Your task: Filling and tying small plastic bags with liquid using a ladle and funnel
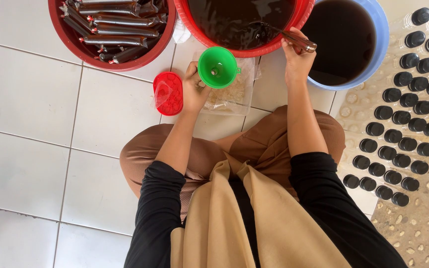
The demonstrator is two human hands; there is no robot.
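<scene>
My left hand (194, 89) holds a green funnel (218, 67) upright, gripping it under the cone just above a clear plastic bag (230, 97) lying on the tiled floor. My right hand (296, 54) grips the handle of a ladle (279, 33) whose bowl is dipped in dark brown liquid inside a red basin (274, 49). Whatever sits under the funnel spout is hidden by my fingers.
A second red basin (150, 57) at top left holds several filled dark tube packs. A blue bucket (381, 30) of dark liquid stands at top right. Several black-capped bottles (403, 119) line the right side. A small red lid-like piece (169, 93) lies left of the funnel.
</scene>
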